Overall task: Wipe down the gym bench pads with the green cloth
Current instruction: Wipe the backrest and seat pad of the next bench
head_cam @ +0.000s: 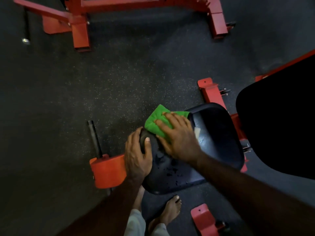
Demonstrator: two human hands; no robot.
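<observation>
The black seat pad (214, 143) of a red-framed gym bench lies below me, with dark wet spots on its near part. My right hand (179, 138) presses the folded green cloth (157, 120) flat against the pad's far left edge, fingers spread over the cloth. My left hand (138, 155) grips the pad's left rim, thumb on top. The larger black back pad (279, 123) rises at the right, untouched by either hand.
A red bracket (107, 172) with a black peg (94, 138) juts from the bench's left side. Red bench feet (211, 92) stand on the speckled rubber floor. Another red machine frame (81, 19) spans the top. My bare foot (170, 212) is under the seat.
</observation>
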